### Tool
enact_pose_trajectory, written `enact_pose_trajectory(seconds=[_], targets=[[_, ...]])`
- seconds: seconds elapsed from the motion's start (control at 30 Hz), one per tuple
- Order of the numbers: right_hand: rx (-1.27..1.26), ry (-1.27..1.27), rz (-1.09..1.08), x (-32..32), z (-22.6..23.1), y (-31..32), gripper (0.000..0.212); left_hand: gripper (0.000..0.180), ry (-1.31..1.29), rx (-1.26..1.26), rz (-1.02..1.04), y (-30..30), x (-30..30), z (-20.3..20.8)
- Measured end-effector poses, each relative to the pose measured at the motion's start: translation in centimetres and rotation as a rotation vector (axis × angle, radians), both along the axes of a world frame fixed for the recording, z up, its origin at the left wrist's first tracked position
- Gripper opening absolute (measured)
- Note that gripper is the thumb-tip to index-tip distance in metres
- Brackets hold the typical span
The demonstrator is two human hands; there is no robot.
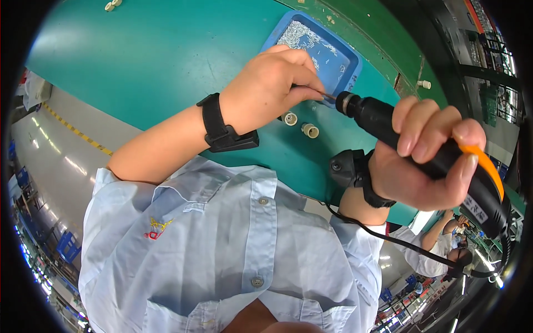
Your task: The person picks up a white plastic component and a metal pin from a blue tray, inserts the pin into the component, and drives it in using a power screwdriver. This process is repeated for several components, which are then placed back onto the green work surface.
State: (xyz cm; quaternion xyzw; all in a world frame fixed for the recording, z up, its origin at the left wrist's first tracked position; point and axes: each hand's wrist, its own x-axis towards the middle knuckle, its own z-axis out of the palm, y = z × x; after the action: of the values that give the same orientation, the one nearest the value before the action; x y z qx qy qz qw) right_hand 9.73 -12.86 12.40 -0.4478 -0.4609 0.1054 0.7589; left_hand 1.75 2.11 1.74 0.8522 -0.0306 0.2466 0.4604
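Observation:
My right hand (411, 175) is wrapped round a black electric screwdriver (376, 117) with an orange stripe, held aslant with its thin bit pointing left. At the bit's tip, the thumb and fingers of my left hand (272, 83) are pinched together. Whatever lies between those fingertips is too small and hidden to make out. Just beyond the left hand sits a blue tray (351, 60), with many small silver screw-like pieces (300, 34) scattered in it. Two cream, hollow cylindrical parts (310, 130) stand on the green tabletop (161, 61) below my left hand.
More cream parts lie at the far left (112, 5) and on the green ledge at right (424, 84). A black cable (411, 248) runs past my right forearm. Another person (438, 247) is at lower right. A yellow-striped floor line (78, 132) shows at left.

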Motion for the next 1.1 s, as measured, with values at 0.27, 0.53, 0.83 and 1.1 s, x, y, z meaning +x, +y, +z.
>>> enact_pose_trajectory(seconds=[0.27,0.53,0.83,1.1], targets=[[0.012,0.034,0.033,-1.4,0.5,-0.8,0.031,0.009,0.072,-0.078,-0.086,0.3,-1.2,0.5],[-0.017,0.052,0.071,-1.4,0.3,-0.5,0.032,0.009,0.067,0.085,-0.024,0.4,-1.9,1.1],[-0.042,0.052,0.1,-1.6,0.5,-0.7,0.032,0.007,0.083,0.024,-0.111,0.5,-2.2,0.7],[-0.051,0.044,0.121,-1.8,0.3,-0.7,0.033,0.013,0.106,0.0,-0.124,0.4,-2.3,1.0]])
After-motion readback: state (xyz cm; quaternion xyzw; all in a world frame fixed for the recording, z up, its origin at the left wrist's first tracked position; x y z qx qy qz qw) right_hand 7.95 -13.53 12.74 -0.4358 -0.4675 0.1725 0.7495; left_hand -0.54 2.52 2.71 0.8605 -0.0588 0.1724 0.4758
